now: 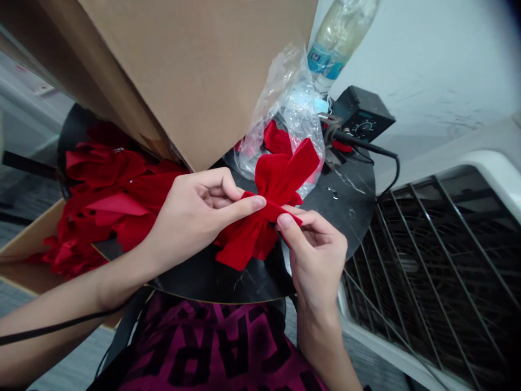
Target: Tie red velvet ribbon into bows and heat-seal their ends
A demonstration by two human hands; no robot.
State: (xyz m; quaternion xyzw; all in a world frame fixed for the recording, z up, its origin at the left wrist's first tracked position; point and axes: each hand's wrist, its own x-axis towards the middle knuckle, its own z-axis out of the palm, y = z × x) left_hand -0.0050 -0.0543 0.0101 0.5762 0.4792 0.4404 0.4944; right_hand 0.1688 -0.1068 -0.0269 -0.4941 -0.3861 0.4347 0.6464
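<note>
Between my two hands is a red velvet bow, held above the round black table. My left hand pinches one end of the narrow red strip across the bow's middle, thumb on top. The other end of that strip is pinched between the thumb and fingers of my right hand. Loops of the bow stick up away from me and its tails hang down toward me. What lies behind the strip is hidden.
Red bows are heaped at the left, spilling toward an open carton. A large cardboard box stands behind. At the back right are a clear plastic bag, a bottle, a black dial box and a corded tool. A fan grille sits right.
</note>
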